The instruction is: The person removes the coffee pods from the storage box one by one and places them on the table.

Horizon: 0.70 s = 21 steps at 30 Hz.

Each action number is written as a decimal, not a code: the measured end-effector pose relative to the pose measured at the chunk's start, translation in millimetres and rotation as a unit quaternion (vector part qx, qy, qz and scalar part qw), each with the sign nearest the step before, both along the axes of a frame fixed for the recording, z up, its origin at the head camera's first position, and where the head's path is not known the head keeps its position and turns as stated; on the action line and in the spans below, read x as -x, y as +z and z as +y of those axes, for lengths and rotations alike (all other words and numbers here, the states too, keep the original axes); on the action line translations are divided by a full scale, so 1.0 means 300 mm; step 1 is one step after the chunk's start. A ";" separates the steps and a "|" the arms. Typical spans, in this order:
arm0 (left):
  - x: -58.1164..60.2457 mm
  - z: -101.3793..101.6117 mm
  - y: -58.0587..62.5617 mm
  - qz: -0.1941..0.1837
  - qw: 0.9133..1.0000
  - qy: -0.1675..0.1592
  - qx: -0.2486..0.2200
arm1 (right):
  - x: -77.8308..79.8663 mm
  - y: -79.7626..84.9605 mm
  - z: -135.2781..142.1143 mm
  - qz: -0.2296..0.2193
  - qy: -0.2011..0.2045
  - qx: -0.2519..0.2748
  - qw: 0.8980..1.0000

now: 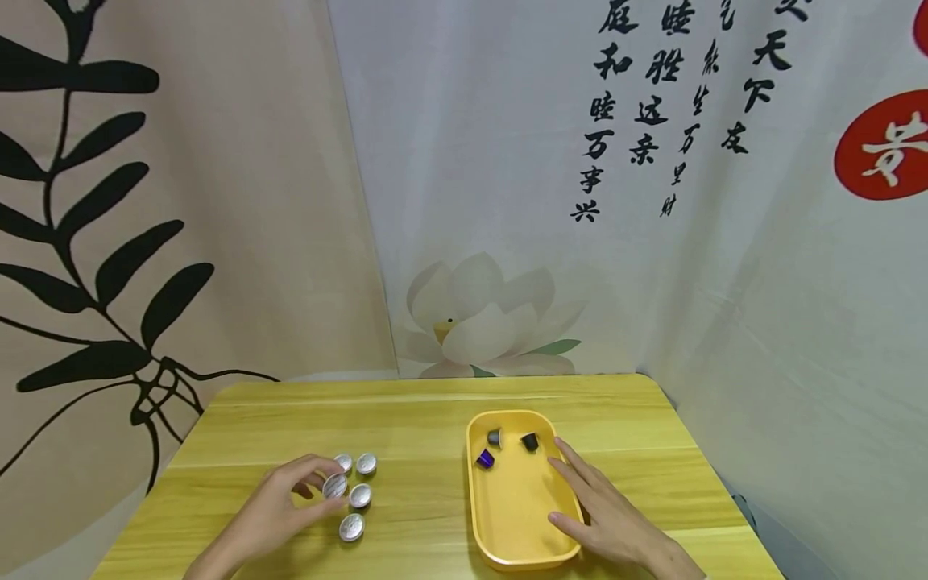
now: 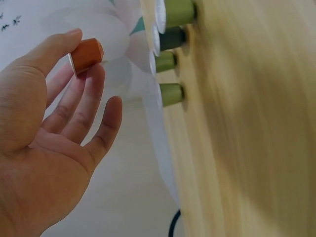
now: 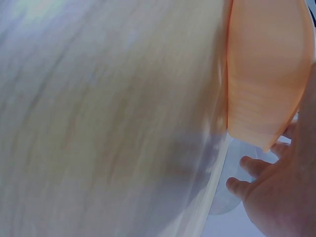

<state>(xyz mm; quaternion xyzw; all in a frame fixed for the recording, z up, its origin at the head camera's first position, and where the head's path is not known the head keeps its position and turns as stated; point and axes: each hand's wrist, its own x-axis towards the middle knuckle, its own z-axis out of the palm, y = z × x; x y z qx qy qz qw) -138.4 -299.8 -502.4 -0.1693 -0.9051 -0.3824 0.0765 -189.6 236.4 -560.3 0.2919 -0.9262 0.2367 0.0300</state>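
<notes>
My left hand pinches an orange coffee capsule between thumb and fingertips, its silver lid showing in the head view. Around it on the table, several more capsules stand lid down or lid up in a loose group, among them a near one with its silver lid facing up. The left wrist view shows green sides, one darker. My right hand rests against the right rim of a yellow tray, fingers spread and fairly straight. Toward the tray's far end lie a grey capsule, a black capsule and a purple capsule.
The wooden table reaches back to a printed curtain. Bare tabletop separates the capsule group from the tray. In the right wrist view the tray's outer wall rises from the table.
</notes>
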 end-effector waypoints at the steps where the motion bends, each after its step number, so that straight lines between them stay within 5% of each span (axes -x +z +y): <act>1: -0.001 -0.004 -0.005 -0.002 1.000 0.003 0.000 | 0.000 0.001 0.000 0.000 0.000 0.000 1.000; 21: 0.020 -0.042 -0.139 -0.069 0.995 0.074 -0.013 | -0.004 0.001 -0.002 -0.012 -0.002 0.007 1.000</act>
